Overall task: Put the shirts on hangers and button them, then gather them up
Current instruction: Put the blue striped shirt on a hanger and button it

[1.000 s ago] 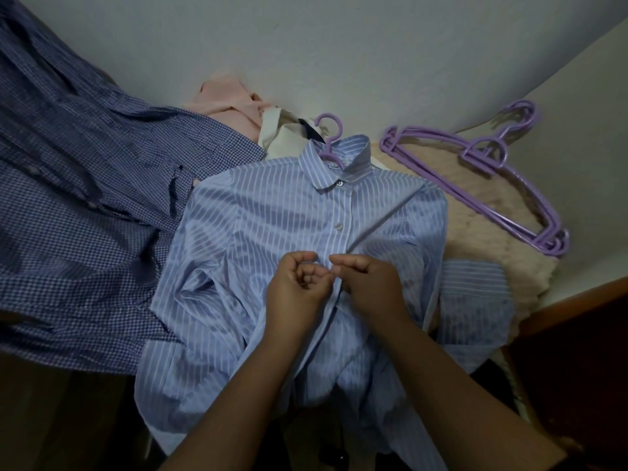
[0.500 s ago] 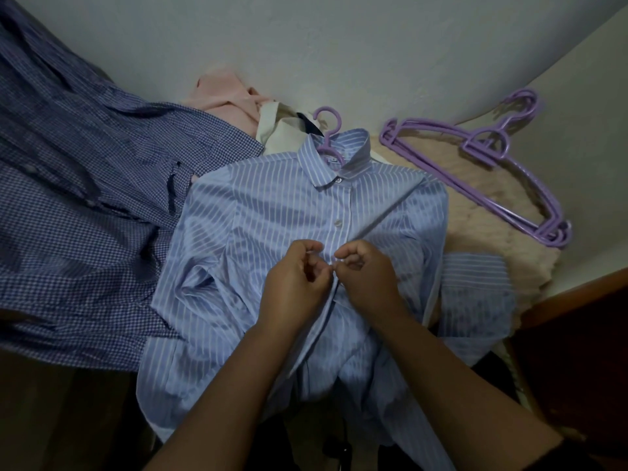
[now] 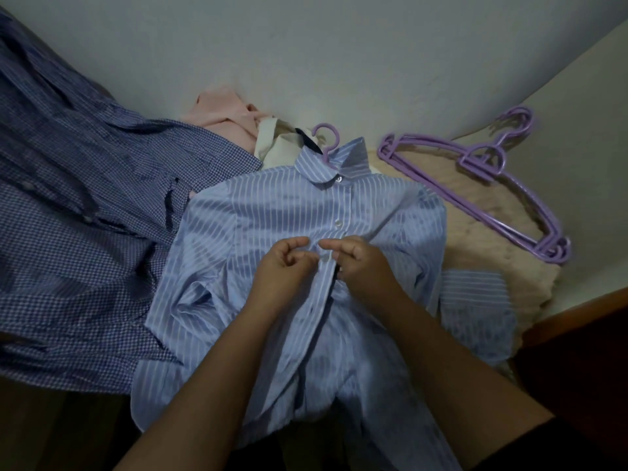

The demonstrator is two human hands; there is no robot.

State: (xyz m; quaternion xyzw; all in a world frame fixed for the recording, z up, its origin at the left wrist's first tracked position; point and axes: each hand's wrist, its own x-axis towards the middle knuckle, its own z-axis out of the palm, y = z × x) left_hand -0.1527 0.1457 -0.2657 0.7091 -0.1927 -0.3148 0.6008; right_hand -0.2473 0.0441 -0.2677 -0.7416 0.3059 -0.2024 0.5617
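Both hands have crept a little up the placket since a moment ago. Left hand (image 3: 283, 266) and right hand (image 3: 362, 263), fingers curled, pinch the front edges of the striped shirt (image 3: 272, 212), which lies flat on its purple hanger (image 3: 327, 137). Spare hangers (image 3: 482, 185) lie to the right, a checked shirt (image 3: 85, 215) to the left.

Home bedroom: shirts (image 3: 85, 232) heaped, hangers (image 3: 503, 192) on fuzzy blanket (image 3: 475, 260).
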